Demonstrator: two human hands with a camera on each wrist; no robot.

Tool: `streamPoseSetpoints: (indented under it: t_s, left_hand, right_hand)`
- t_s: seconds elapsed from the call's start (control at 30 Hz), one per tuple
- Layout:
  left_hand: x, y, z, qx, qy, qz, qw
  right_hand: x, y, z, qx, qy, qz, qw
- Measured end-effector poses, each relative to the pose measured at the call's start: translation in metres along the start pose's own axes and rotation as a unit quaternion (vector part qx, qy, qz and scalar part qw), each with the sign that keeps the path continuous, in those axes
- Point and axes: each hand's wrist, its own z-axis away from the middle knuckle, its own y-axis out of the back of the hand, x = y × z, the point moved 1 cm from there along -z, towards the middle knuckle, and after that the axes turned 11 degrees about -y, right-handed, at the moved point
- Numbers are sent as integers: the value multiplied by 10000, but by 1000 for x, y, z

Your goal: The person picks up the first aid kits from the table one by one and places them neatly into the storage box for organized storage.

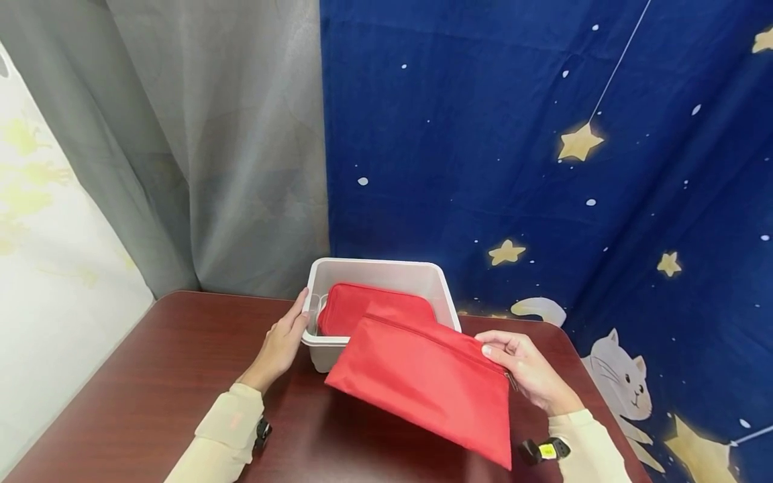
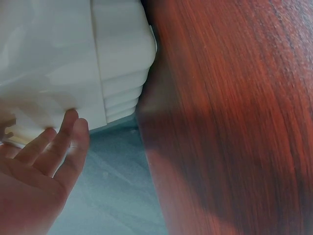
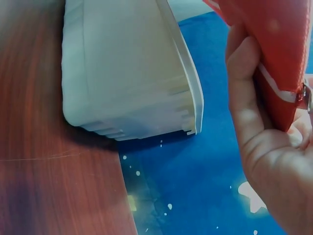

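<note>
A flat red zippered pouch (image 1: 431,389) hangs tilted in front of a white plastic bin (image 1: 449,305). My right hand (image 1: 528,369) pinches it at its upper right corner, near the zip pull, thumb on the near face. In the right wrist view, the fingers of my right hand (image 3: 249,112) lie behind the red pouch (image 3: 281,44). My left hand (image 1: 282,342) touches the bin's left side with nearly straight fingers, also seen pressed to the bin wall (image 2: 49,54) in the left wrist view. Inside the bin lies a second red pouch (image 1: 374,302), partly hidden by the held one.
The bin stands toward the back of a dark red-brown wooden table (image 1: 163,382). Clear plastic (image 1: 314,305) shows inside its left wall. Behind the table hang a grey curtain (image 1: 260,168) and a blue curtain (image 1: 447,134) with stars; a white patterned surface (image 1: 54,282) is at left.
</note>
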Motion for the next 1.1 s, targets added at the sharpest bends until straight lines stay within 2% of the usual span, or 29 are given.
streamPoseSetpoints:
  t_s: [0.3,0.47,0.83,1.1]
  left_hand:
    - [1,0,0,4,-22,9,10000]
    - [2,0,0,-12,16,-17,10000]
    - [4,0,1,68,-136,-89,9998]
    - [3,1,1,91,-111,-110,9998]
  right_hand:
    - [-10,1,-18,536,-92,-184,9984]
    - [-14,1,-29,855,-286,-194,9957]
    - [-25,-1,-47,983,-273,-71,9948]
    - [-29,-3,-62,1083,-312,-184,9935]
